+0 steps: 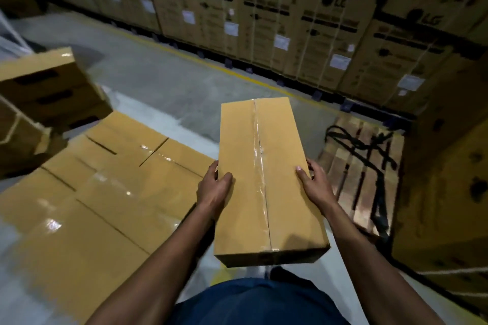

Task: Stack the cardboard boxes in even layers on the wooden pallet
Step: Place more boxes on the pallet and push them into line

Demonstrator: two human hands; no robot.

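Observation:
I hold a long taped cardboard box [266,179] in front of my body, lengthwise away from me. My left hand [215,187] grips its left edge, thumb on top. Its right edge is gripped by my right hand [313,182], thumb on top as well. To the left below lies a flat layer of several taped cardboard boxes [105,192], glossy with tape. A wooden pallet [367,163] lies on the floor to the right of the held box, with black straps across its slats.
A taller stack of boxes [45,92] stands at the far left. A wall of large printed cartons [290,21] runs across the back behind a yellow floor line [211,67]. More big cartons [449,179] close off the right side. Grey concrete floor [158,82] lies between.

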